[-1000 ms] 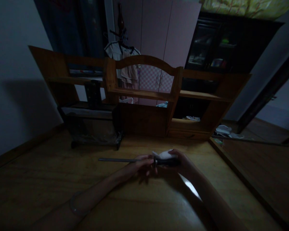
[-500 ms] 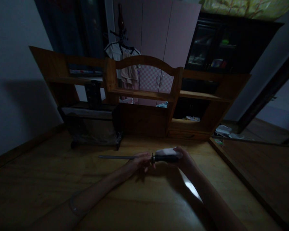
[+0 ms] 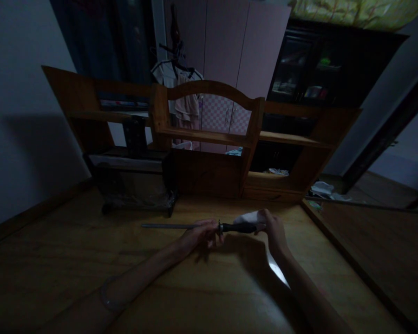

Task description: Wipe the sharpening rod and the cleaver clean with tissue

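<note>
A honing steel [image 3: 240, 228] with a black handle and a thin grey rod lies level above the wooden desk, its rod pointing left. My left hand [image 3: 202, 233] is closed round the rod close to the guard. A white cloth or tissue [image 3: 248, 217] rests along the far side of the handle. My right hand [image 3: 273, 228] pinches this white cloth at the handle's right end. Part of the handle's end is hidden by the cloth and fingers.
Behind the hands stands a wooden desk shelf [image 3: 209, 137]. A dark-framed rack or stand [image 3: 135, 185] sits on the desk at the left. The desk's raised right edge [image 3: 348, 260] runs towards me. Papers [image 3: 322, 188] lie beyond it.
My right hand has slid a little to the right along the handle with the white cloth, baring more of the handle. My left hand holds the steel in nearly the same place.
</note>
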Demonstrator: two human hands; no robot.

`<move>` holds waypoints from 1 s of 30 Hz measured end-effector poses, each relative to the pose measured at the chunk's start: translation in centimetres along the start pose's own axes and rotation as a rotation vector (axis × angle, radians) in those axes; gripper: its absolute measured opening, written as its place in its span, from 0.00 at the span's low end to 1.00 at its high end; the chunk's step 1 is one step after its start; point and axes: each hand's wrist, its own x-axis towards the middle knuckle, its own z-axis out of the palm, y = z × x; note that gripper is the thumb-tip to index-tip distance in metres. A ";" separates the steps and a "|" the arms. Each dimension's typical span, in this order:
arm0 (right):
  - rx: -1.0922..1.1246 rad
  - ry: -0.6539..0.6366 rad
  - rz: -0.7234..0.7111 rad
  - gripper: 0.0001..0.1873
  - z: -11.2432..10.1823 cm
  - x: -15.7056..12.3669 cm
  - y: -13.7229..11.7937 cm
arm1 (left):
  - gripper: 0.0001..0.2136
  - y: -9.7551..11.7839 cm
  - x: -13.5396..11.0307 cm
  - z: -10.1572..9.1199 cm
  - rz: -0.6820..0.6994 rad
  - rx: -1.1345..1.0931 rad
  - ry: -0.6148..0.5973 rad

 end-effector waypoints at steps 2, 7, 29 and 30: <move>-0.007 0.039 -0.050 0.19 -0.3 0.2 0.1 | 0.12 0.1 0.0 0.1 0.003 0.005 -0.013; 0.084 0.132 -0.014 0.18 -0.6 0.5 -0.1 | 0.13 0.1 0.0 0.1 -0.036 -0.041 -0.058; 0.481 -0.507 0.449 0.12 1.9 -1.9 -1.9 | 0.15 0.2 -0.4 0.3 -0.028 0.070 -0.069; 0.479 -0.484 0.455 0.11 1.9 -1.8 -1.7 | 0.15 0.1 -0.3 0.2 -0.017 0.076 -0.058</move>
